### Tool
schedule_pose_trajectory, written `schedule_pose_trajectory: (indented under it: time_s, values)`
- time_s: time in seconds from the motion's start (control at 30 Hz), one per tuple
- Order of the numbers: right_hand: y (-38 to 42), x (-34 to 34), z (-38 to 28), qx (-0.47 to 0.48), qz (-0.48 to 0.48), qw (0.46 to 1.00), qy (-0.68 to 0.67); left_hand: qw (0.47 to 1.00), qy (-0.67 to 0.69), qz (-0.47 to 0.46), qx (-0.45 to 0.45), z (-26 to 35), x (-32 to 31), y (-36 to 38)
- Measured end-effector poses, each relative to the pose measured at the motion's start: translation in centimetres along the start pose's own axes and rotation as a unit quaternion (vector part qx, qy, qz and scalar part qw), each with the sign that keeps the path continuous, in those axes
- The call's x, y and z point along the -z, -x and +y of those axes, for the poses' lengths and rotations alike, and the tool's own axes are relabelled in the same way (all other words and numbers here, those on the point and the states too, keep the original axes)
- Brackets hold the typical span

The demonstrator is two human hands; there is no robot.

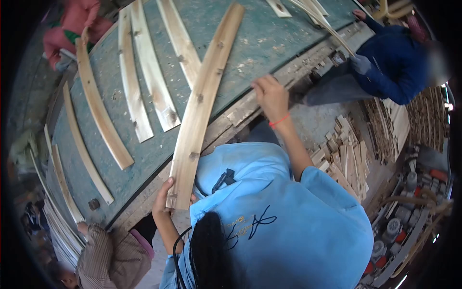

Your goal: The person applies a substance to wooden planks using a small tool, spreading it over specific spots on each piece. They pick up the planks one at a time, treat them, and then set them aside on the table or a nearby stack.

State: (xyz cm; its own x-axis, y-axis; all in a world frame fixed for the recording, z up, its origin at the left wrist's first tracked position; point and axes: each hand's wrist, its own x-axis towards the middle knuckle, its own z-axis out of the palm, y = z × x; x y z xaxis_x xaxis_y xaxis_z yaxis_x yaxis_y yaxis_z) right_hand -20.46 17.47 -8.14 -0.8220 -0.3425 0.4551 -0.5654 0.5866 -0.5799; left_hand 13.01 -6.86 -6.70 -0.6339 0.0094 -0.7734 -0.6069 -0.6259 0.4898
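Note:
A long wooden board point(204, 103) with several dark knots slants up from my body across the green table. My left hand point(162, 198) grips its near end, thumb on the edge and fingers partly hidden underneath. The board's far end lies over another wooden board point(182, 43) on the table. To the right of the board, my right hand point(272, 98) is raised near the table's edge, apart from the board. A red string circles its wrist. Its fingers are curled together, and nothing shows between them.
More boards point(147, 72) lie on the green table point(103, 62). A co-worker in dark blue point(394, 62) holds a thin strip at the right. Others stand at the upper left and by a striped sleeve point(103, 250), lower left. Wood offcuts point(346, 159) are heaped on the floor, near machinery point(394, 231).

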Motion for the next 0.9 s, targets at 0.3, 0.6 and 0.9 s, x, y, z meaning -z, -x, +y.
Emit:
schedule_pose_trajectory:
  time_s: [0.3,0.6,0.9]
  values:
    - [-2.8,5.4,7.7,0.077,-0.173,0.940,0.284,0.994,-0.104,0.008,0.011,-1.3,2.0,-1.2]
    - [-3.6,2.3,8.0,0.119,-0.195,0.922,0.311,0.989,-0.073,0.128,0.010,-0.6,0.9,-0.1]
    - [-3.4,2.4,8.4,0.111,-0.226,0.920,0.300,0.989,-0.113,0.098,0.009,0.2,-0.2,0.1]
